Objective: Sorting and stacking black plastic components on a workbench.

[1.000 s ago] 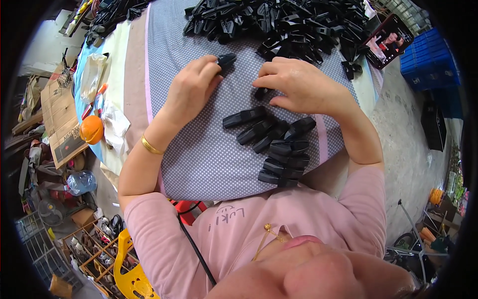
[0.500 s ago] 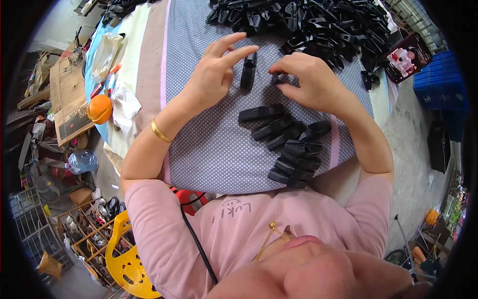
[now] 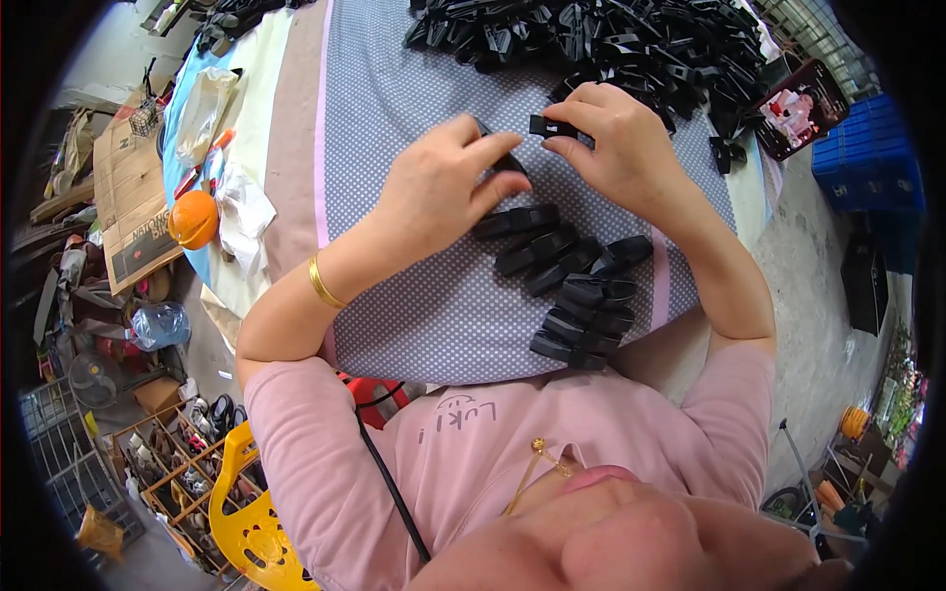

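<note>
My left hand (image 3: 434, 182) is closed around a long black plastic clip-like piece (image 3: 507, 164), with thumb and fingers on either side of it. Most of that piece is hidden behind the fingers. To its right, my right hand (image 3: 621, 148) pinches a smaller black plastic piece (image 3: 552, 127) between thumb and fingertips. The two pieces are apart, a short gap between them. Nearer to me, several black clip-like pieces (image 3: 572, 266) lie in a curved row on the dotted grey tablecloth (image 3: 414, 315).
A large heap of black plastic parts (image 3: 611, 44) covers the table's far side, beside a dark box with a pink picture (image 3: 803, 108). An orange (image 3: 194, 219) and white plastic bag (image 3: 243, 212) lie at the left edge. A yellow chair (image 3: 251, 512) stands lower left; blue crates (image 3: 867, 153) stand right.
My left hand has come down and closed on the long black piece that stood on the cloth. My right hand has risen slightly, turning its small piece into clearer view.
</note>
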A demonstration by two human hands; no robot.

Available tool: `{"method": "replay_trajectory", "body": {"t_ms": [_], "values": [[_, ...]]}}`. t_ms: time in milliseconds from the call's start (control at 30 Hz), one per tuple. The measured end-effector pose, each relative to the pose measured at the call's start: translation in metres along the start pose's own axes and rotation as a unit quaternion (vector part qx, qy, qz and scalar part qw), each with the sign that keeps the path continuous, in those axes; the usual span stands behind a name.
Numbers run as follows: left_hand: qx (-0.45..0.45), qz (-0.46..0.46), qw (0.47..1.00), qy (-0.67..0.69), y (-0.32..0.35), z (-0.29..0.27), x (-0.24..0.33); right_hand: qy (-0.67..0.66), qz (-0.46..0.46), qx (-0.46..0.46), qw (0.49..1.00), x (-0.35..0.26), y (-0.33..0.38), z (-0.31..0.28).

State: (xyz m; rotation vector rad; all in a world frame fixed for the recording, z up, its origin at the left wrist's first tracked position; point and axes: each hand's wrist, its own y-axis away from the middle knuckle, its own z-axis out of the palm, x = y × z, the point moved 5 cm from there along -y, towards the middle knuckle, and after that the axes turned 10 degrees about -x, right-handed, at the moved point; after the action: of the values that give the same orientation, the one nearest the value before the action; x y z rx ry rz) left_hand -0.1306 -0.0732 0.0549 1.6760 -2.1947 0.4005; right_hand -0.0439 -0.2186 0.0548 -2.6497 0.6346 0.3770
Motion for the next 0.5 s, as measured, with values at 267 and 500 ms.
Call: {"method": "replay_trajectory", "body": {"t_ms": [267,500], "values": [[0.089,0.142,0.986,-0.02,-0.002,0.006,-0.009,-0.051,-0.068,0.018,0.996,-0.006,-0.004,0.001],[0.043,0.022,0.992,0.114,-0.003,-0.001,-0.026,-0.024,-0.039,-0.023,0.999,-0.002,-0.002,0.004]]}}
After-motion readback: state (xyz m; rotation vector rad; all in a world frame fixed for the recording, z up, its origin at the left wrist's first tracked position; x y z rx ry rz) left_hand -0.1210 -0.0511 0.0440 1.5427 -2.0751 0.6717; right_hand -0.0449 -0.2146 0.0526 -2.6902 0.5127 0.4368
